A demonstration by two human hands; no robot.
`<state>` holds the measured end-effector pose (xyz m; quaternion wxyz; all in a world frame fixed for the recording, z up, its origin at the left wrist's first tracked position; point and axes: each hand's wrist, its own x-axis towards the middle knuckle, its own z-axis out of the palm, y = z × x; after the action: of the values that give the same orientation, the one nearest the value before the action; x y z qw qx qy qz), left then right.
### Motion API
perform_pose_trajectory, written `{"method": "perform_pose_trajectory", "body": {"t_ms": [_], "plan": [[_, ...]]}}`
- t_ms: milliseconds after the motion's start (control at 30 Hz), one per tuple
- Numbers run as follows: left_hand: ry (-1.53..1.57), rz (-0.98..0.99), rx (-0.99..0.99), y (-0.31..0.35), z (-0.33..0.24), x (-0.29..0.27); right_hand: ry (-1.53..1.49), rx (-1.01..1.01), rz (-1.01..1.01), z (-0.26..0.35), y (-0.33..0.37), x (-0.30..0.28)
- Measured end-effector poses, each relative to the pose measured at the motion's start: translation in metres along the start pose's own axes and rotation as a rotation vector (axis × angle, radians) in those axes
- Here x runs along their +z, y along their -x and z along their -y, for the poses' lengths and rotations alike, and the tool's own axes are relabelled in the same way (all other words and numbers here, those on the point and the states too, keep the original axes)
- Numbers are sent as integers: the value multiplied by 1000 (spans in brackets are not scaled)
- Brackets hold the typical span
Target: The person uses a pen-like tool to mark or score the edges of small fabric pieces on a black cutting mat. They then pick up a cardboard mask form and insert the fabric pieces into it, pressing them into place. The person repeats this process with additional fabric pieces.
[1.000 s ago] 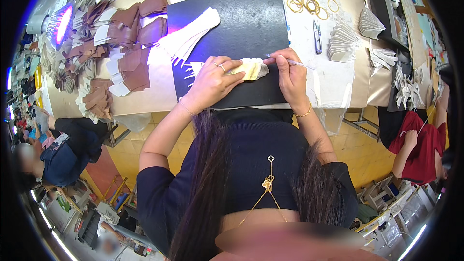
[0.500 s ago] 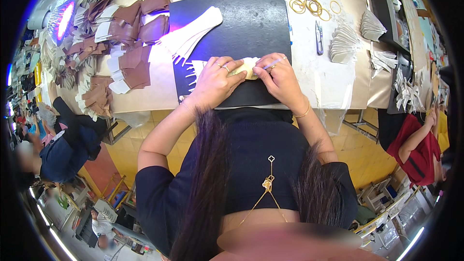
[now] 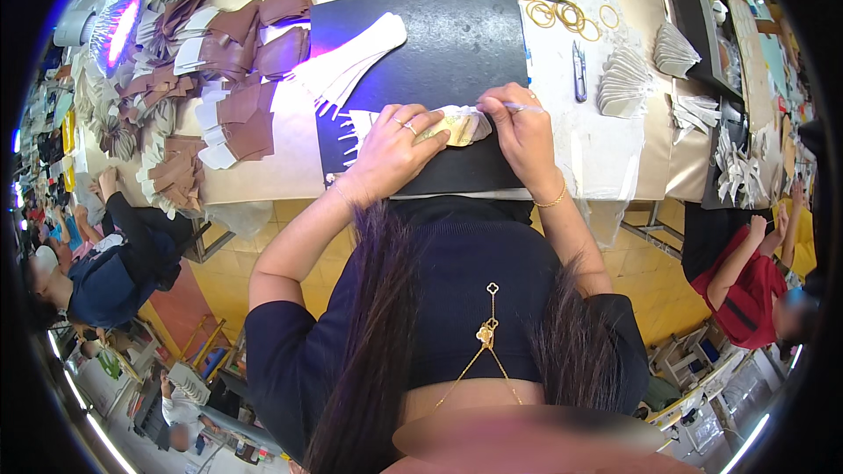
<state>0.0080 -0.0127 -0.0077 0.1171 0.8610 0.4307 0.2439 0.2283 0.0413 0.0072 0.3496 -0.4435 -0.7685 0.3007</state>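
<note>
My left hand (image 3: 399,142) grips a fanned stack of thin pale pieces (image 3: 472,125), its fingers laid across the top. Yellowish at the middle and whitish at the right end, the stack lies on a black mat (image 3: 457,44); strips fringe its left end. In my right hand (image 3: 522,130), a slim, pale stick-like tool (image 3: 527,108) is pinched between thumb and fingers, just beyond the stack's right end. Its tip is too small to make out. Farther back on the mat rests another white fanned stack (image 3: 373,42) with narrow strips at its lower left.
Brown and white cut pieces (image 3: 233,44) pile up at the left beside a lit lamp (image 3: 118,33). Right of the mat are yellow rubber bands (image 3: 566,16), thread snips (image 3: 580,72) and fanned white stacks (image 3: 625,79). A black tray (image 3: 702,22) stands far right. People sit on both sides.
My right hand has moved right, off the stack's right end, with the pale tool still in its fingers. That end now shows spread out. My left hand has barely moved.
</note>
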Motion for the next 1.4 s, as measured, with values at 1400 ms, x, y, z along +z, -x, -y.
{"method": "perform_pose_trajectory", "body": {"t_ms": [1400], "plan": [[71,-64,-152,0,7,-20,-359,188,-149,-14,18,2]]}}
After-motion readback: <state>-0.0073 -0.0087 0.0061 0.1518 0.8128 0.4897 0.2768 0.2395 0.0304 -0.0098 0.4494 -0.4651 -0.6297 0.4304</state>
